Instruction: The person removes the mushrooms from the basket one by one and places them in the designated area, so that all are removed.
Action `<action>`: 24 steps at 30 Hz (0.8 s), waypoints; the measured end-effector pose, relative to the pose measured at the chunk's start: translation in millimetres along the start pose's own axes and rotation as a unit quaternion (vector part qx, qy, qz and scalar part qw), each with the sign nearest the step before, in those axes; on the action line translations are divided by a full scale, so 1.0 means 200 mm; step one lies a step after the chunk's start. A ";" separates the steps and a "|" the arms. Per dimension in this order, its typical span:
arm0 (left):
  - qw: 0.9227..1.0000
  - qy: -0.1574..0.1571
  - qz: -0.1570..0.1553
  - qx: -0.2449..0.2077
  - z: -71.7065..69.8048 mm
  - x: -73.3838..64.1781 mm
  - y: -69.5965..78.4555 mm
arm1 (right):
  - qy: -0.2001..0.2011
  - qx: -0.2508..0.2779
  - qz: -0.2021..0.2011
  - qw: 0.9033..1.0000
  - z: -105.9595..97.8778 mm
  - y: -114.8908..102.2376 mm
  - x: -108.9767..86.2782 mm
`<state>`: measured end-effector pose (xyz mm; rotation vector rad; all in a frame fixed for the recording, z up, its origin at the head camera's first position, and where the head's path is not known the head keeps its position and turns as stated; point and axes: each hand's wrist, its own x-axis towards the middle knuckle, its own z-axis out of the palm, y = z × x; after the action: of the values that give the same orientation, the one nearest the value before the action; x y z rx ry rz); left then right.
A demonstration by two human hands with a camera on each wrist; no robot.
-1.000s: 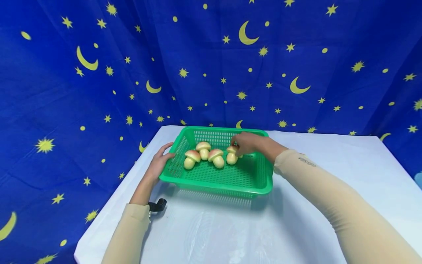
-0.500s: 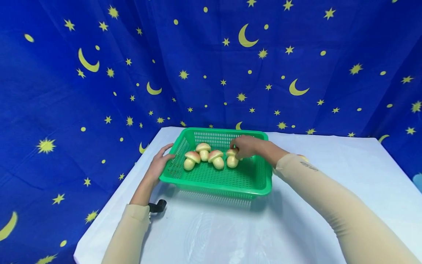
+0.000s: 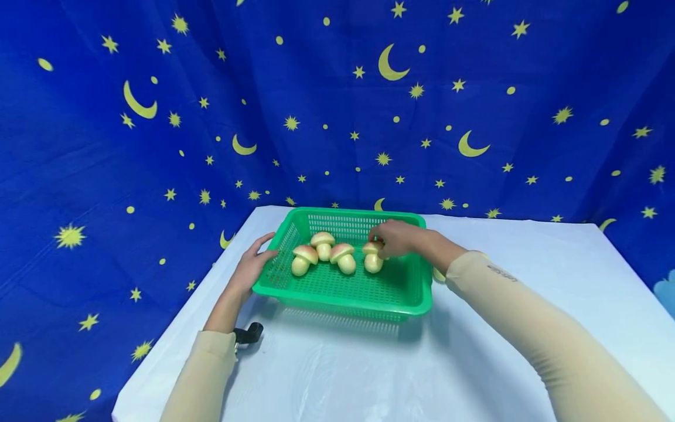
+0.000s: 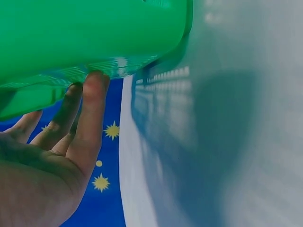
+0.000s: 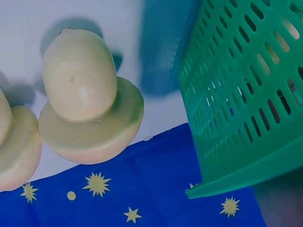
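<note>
In the head view, a green plastic basket (image 3: 343, 302) with slotted walls stands on the white table. Inside lie several toy mushrooms with cream stems and pinkish caps: one at the left (image 3: 301, 267), one behind it (image 3: 324, 252) and one in the middle (image 3: 346, 264). My left hand (image 3: 250, 268) holds the basket's left rim, thumb over it; the left wrist view has its fingertips (image 4: 94, 82) against the outer wall. My right hand (image 3: 396, 237) reaches over the right rim and pinches the cap of another mushroom (image 3: 373, 264), partly covering it. The right wrist view does not show its fingers.
Right of the basket, more toy mushrooms stand upside down on the table, including a large one (image 5: 79, 78) and one cut off by the frame (image 5: 19, 142); the right sleeve (image 3: 501, 316) mostly hides them in the head view. A blue star-patterned curtain (image 3: 337, 99) hangs behind.
The pinched mushroom has shifted slightly toward the basket's near side with my right hand. My left hand keeps its place on the rim. The head view has tilted up a little.
</note>
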<state>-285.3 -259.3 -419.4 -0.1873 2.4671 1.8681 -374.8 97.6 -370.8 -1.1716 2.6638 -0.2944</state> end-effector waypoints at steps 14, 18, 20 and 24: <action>1.000 -0.001 -0.001 0.007 -0.01 -0.01 0.00 | 0.025 0.034 0.007 0.999 -0.07 0.00 -0.06; 1.000 -0.016 -0.007 -0.005 0.01 -0.07 0.09 | 0.026 0.045 0.009 0.999 -0.09 0.00 -0.08; 1.000 -0.021 -0.010 -0.010 0.01 -0.10 0.14 | 0.027 0.047 0.006 0.998 -0.09 -0.01 -0.10; 0.999 -0.026 -0.013 -0.013 0.02 -0.11 0.16 | 0.037 0.049 -0.012 0.998 -0.11 -0.03 -0.12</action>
<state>-267.3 -245.7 -387.1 -0.1692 2.3946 1.8717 -360.7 113.5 -346.2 -1.1849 2.6654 -0.4772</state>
